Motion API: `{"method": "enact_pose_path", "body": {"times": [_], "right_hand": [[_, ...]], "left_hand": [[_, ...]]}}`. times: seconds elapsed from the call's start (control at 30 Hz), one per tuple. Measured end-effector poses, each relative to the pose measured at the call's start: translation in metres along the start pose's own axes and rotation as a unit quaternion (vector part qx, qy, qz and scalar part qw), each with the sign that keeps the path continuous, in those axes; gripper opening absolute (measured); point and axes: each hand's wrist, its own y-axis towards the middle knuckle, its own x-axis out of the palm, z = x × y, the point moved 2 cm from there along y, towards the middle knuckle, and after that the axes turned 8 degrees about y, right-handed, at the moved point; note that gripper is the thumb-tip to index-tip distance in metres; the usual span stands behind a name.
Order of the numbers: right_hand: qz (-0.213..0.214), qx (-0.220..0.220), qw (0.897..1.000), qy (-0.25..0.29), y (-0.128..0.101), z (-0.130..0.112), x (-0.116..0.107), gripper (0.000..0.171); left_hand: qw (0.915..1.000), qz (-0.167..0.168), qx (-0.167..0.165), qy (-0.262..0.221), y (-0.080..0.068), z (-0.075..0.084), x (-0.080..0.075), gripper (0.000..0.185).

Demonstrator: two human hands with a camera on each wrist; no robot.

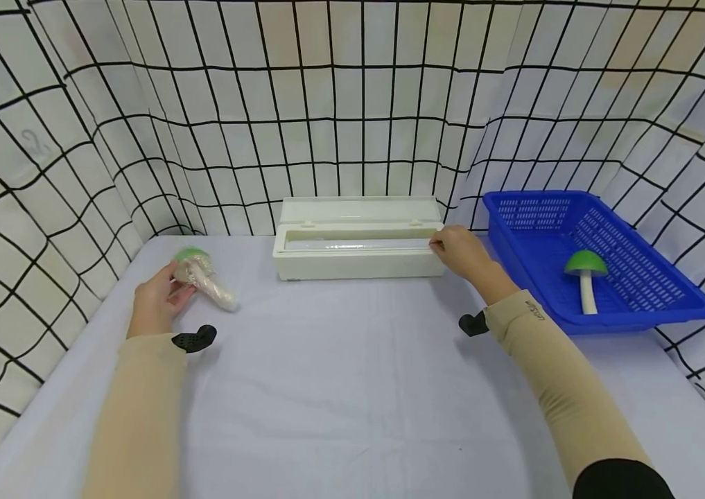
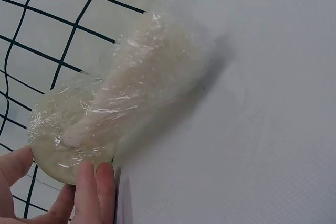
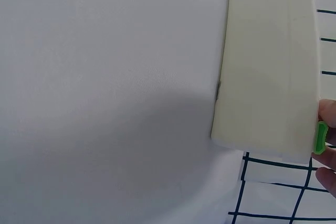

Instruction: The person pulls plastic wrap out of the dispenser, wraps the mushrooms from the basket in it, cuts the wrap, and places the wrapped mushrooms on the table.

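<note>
A green-capped mushroom wrapped in clear plastic film is at the left of the table. My left hand grips it by the cap. The left wrist view shows fingers around the rim of the wrapped cap, its stem pointing away. A long white cling film dispenser stands at the back centre, lid raised, with a film roll inside. My right hand is at its right end. There, in the right wrist view, fingers pinch a small green slider at the dispenser's edge.
A blue plastic basket stands at the right, holding an unwrapped green-capped mushroom with a white stem. Black wire grid walls enclose the back and sides of the white-covered table.
</note>
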Motion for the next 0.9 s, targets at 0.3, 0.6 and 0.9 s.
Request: {"method": "enact_pose_path", "body": {"times": [0.3,0.6,0.9], "right_hand": [[0.008,0.000,1.000,-0.003,-0.001,-0.003,0.000,0.018],[0.019,0.008,1.000,-0.007,-0.003,-0.004,0.004,0.018],[0.026,-0.001,1.000,-0.011,-0.004,-0.007,0.000,0.018]], "left_hand": [[0.9981,0.013,0.012,0.058,-0.003,0.003,-0.004,0.060],[0.9820,0.051,0.068,0.169,0.003,0.004,-0.008,0.078],[0.8979,0.174,0.250,0.318,-0.008,0.010,-0.005,0.069]]}}
